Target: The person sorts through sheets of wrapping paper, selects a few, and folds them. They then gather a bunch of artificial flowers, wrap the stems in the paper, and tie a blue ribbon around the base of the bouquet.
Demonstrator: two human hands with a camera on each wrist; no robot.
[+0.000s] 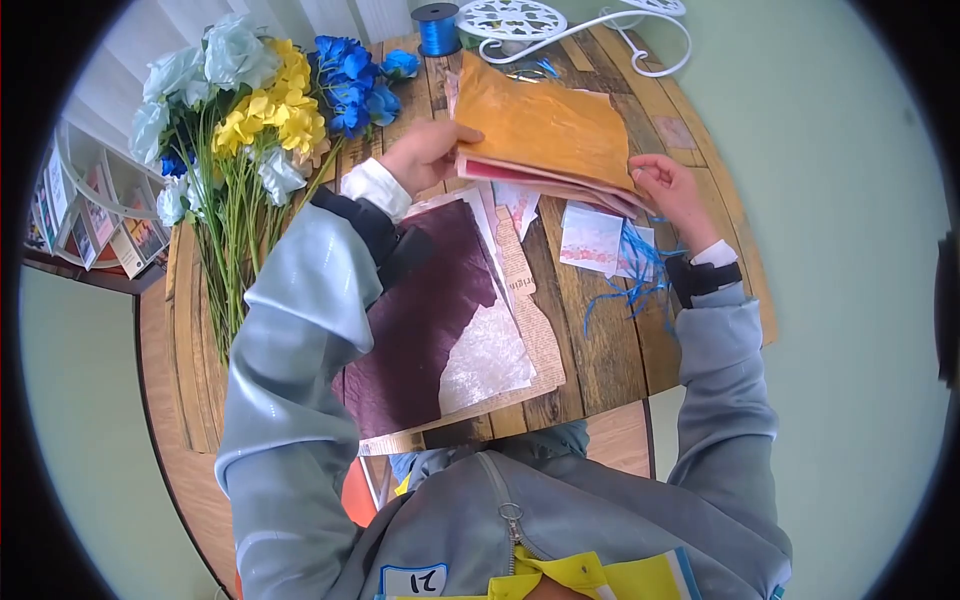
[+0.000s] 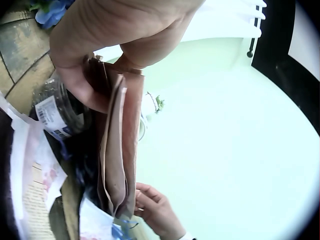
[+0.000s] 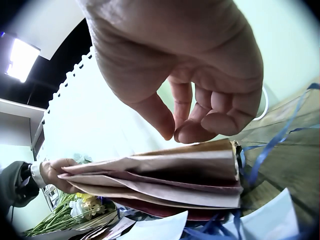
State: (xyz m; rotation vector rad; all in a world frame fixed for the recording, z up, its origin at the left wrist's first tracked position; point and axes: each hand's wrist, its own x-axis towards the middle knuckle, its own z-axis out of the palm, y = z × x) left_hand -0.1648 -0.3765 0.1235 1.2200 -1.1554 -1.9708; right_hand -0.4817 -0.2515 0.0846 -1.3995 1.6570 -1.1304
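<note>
A stack of folded paper sheets, orange on top (image 1: 550,120), is held up over the table's far part. My left hand (image 1: 425,155) grips its left edge, thumb on top and fingers beneath, as the left wrist view also shows. At the right corner is my right hand (image 1: 672,195); in the right wrist view its fingers (image 3: 197,131) are bent with thumb and fingertips close together, just above the stack's layered edges (image 3: 165,175). Whether they touch the paper is hard to tell. Below the stack lie dark purple paper (image 1: 420,310) and printed sheets (image 1: 545,340).
Artificial flowers (image 1: 265,110) lie along the table's left side. A blue ribbon spool (image 1: 437,30) and a white metal stand (image 1: 515,20) are at the back. Floral cards (image 1: 592,238) and blue ribbon strands (image 1: 635,270) lie at right. A clear jar (image 2: 57,110) stands near the stack.
</note>
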